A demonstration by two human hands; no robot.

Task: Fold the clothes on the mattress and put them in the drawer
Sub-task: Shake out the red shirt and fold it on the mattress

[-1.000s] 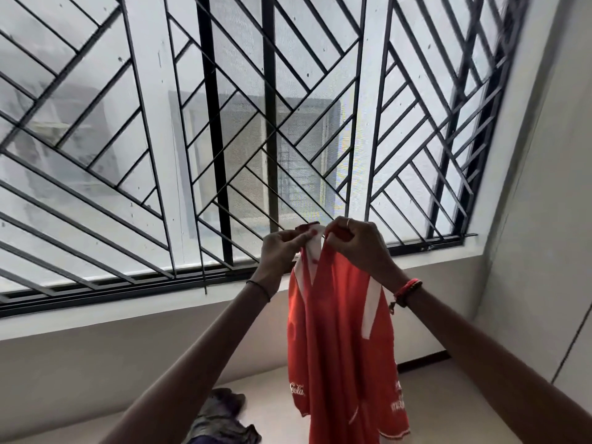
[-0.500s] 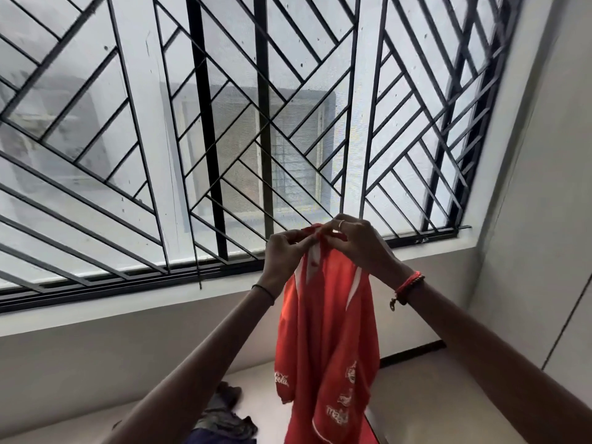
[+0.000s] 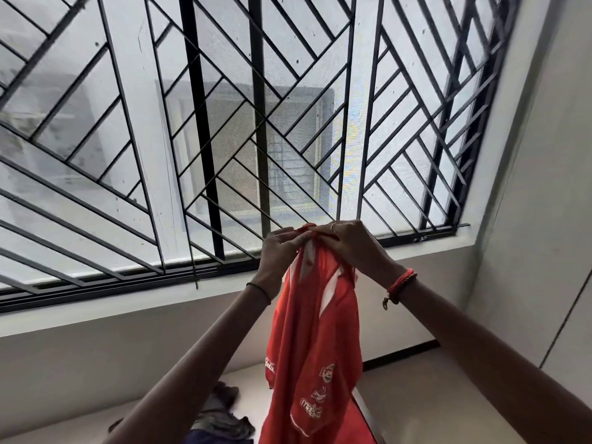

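Your left hand (image 3: 278, 251) and right hand (image 3: 349, 245) are raised together in front of the barred window (image 3: 224, 129), both pinching the top edge of the red jersey (image 3: 315, 341). It hangs bunched between your forearms, above a dark pile of clothes (image 3: 221, 418) lying below.

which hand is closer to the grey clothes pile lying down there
Left. The left hand is high above the grey clothes pile, slightly to its right; the right hand is just as high but farther right, both pinching the top of the red shirt.
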